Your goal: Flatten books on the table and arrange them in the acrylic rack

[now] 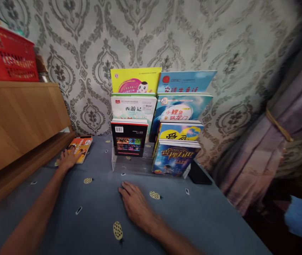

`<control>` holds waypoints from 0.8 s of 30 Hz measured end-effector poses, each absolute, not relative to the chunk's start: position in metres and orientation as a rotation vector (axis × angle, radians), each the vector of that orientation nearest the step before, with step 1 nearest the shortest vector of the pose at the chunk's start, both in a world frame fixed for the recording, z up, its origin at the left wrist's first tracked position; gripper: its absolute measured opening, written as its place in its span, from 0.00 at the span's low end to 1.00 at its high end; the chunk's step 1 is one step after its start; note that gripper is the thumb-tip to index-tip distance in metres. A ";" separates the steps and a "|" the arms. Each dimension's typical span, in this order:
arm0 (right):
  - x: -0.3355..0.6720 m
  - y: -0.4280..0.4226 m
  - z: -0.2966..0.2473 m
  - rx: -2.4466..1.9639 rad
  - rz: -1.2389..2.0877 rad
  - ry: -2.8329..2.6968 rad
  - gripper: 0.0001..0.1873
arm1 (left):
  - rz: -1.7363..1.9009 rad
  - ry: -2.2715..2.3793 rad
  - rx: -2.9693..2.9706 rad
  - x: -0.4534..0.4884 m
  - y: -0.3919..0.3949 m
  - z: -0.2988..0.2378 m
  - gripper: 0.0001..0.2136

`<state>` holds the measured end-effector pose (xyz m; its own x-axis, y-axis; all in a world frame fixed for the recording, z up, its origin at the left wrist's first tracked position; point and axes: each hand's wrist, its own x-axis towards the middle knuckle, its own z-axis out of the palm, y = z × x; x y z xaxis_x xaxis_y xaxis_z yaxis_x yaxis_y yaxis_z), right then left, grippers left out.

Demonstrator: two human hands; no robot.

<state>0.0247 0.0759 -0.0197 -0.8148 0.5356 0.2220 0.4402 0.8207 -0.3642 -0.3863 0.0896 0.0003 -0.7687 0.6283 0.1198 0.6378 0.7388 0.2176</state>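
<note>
At the far left of the table (98, 226), close against the wooden cabinet (20, 120), lies an orange book (84, 146), face up, with the left hand (69, 158) on it. That hand's fingers are spread over the cover; whether the thumb has hold of an edge, I cannot tell. The right hand (135, 203) rests on the tabletop in front of the book stand, palm down, loosely open and holding nothing.

To handle the orange book well, I would get the thumb under one edge and the fingers flat on the cover, so that the pages stay together; dragging it by the cover alone could bend it. The cabinet's lower ledge is just beside that hand and probably leaves it little room on that side.

Near the middle, the see-through stand (114, 163) bears two columns of books in steps, a black book (128, 139) at the front left and a dark blue book (173, 159) at the front right. Beside its right foot lies a flat black thing (201, 175), and a red basket (10, 56) sits on the cabinet
</note>
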 end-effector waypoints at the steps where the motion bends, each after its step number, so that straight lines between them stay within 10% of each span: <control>1: 0.024 0.076 -0.020 -0.737 0.430 -2.691 0.23 | -0.376 -2.892 -1.058 -0.385 0.088 0.001 0.38; 24: 0.023 0.074 -0.017 -0.725 0.364 -2.690 0.22 | -0.284 -2.950 -1.226 -0.388 0.052 0.006 0.43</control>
